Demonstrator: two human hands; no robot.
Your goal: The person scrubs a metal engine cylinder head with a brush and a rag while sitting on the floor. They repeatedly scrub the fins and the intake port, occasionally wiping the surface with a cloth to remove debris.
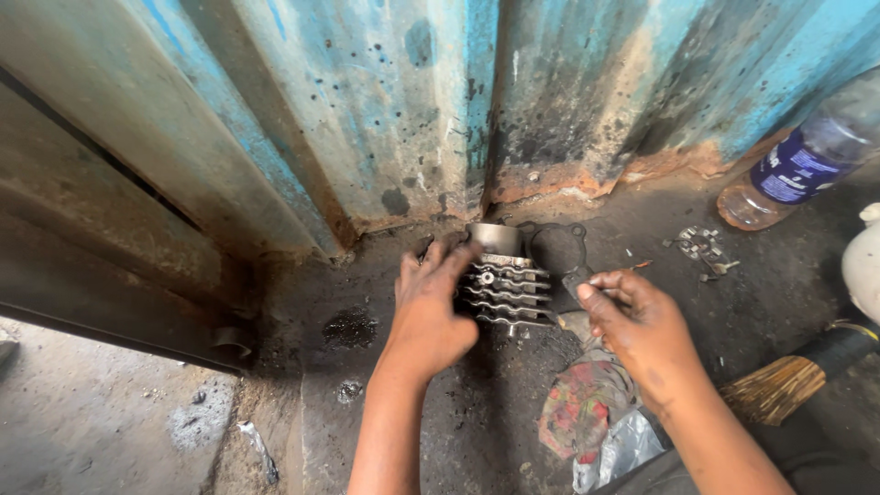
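Head view: finned cylinder (pixel 507 286) lies under left hand (pixel 429 307) fingertips.

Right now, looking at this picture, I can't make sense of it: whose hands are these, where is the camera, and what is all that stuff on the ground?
The camera sits on a person's head and looks down, so both bare hands are that person's own. The left hand rests on a finned metal engine part standing on the dirty concrete floor, next to a rusty blue metal wall. The right hand pinches something small, too small to name. Behind the part lies a thin dark gasket. Nearby are a coloured rag, a few small metal bits, a plastic bottle and a broom at the right.
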